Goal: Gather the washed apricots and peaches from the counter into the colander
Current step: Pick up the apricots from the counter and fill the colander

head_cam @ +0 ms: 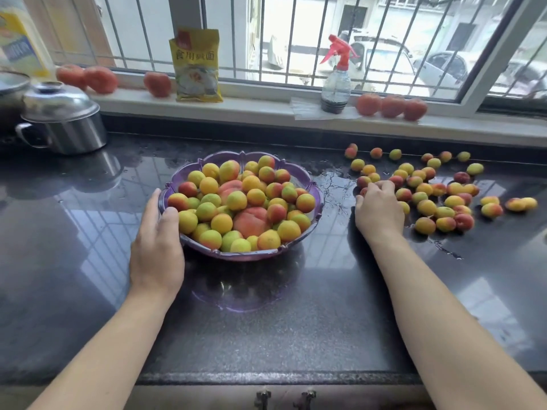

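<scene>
The left hand (157,247) holds the colander (313,184) rim. The right hand (379,208) curls over wet apricots (426,207) (small, round, slippery); scoop gently.

A home kitchen: a lidded steel pot (63,121) on a dark stone desk (266,321), a spray bottle (336,84) and what looks like a baking-soda packet (197,66) on the barred window's sill (251,103).

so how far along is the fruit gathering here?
Roughly half. Done: the purple colander is heaped with apricots and a few peaches. In hand: the left hand holds its rim; the right hand is curled over fruit at the near edge of the loose apricots. Left: dozens scattered on the wet counter to the right.
</scene>
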The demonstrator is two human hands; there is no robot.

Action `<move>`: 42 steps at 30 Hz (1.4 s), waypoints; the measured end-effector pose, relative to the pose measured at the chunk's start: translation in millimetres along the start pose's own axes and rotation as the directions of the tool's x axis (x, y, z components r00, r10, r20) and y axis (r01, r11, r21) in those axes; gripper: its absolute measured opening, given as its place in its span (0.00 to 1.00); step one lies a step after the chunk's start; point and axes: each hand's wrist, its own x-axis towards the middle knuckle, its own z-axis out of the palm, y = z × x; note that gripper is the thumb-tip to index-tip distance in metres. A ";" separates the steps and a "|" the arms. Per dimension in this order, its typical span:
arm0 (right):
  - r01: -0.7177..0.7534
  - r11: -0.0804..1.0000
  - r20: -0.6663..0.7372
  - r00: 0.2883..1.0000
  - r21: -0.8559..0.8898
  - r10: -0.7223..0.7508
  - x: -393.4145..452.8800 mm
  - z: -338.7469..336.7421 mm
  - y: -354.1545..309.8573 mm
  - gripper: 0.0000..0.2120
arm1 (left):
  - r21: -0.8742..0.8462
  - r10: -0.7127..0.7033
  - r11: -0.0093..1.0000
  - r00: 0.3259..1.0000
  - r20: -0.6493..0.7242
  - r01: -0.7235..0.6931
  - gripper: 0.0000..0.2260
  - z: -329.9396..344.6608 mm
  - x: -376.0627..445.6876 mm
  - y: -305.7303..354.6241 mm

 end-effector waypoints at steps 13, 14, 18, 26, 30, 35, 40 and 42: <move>0.177 0.882 -0.230 0.970 0.437 -0.080 -15.5 -18.3 -5.3 0.15 | 0.050 0.011 0.999 1.000 -0.009 -0.010 0.32 2.0 0.2 1.1; 0.189 0.852 -0.223 0.971 0.489 -0.087 -18.9 -24.1 -10.2 0.15 | 0.058 0.011 0.998 1.000 -0.013 -0.010 0.32 2.4 0.9 0.9; 0.198 0.711 -0.033 0.970 0.675 -0.239 -31.7 -59.8 -41.7 0.14 | 0.066 0.009 0.998 1.000 -0.008 -0.008 0.32 2.2 0.4 -0.4; 0.379 0.646 0.269 0.684 0.663 -0.678 -75.3 -102.8 -117.5 0.17 | 0.062 -0.003 0.998 1.000 -0.003 0.003 0.32 2.4 1.1 -0.7; 0.553 0.656 0.282 0.614 0.513 -0.737 -84.4 -94.1 -137.5 0.14 | 0.058 -0.009 0.998 1.000 0.006 0.009 0.32 1.7 1.9 -1.9; 0.597 0.675 0.352 0.577 0.434 -0.737 -86.4 -92.2 -142.3 0.11 | 0.072 -0.002 0.997 1.000 0.008 0.001 0.33 2.2 1.3 0.2; 0.607 0.672 0.352 0.573 0.424 -0.740 -82.5 -86.6 -143.3 0.12 | 0.066 -0.006 0.998 1.000 0.003 0.006 0.32 1.9 2.4 -0.7; 0.613 0.682 0.343 0.591 0.399 -0.731 -81.3 -82.9 -144.5 0.12 | 0.070 -0.004 0.998 1.000 0.002 0.004 0.33 2.0 1.3 1.1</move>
